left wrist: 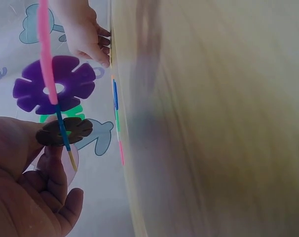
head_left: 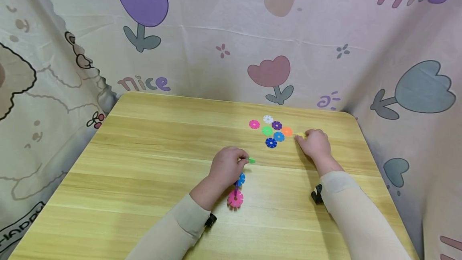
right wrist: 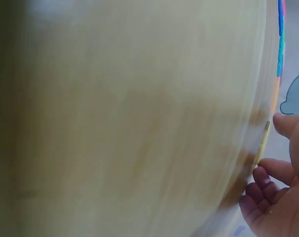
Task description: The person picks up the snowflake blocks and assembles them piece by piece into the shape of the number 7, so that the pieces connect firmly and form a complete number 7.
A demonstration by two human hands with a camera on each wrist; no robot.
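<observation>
In the head view my left hand pinches a chain of slotted flower-shaped plastic discs, held above the table. The chain has a pink disc at its near end, a blue disc further up and a green disc by the fingertips. The left wrist view shows its purple disc and a brownish disc at the fingers. Further right, my right hand has thumb and forefinger at opposite edges of a yellow disc at the tabletop, gripping it.
Loose discs lie in a cluster left of the right hand: pink, white, purple, light green, orange, light blue and dark blue. A patterned curtain hangs behind the wooden table.
</observation>
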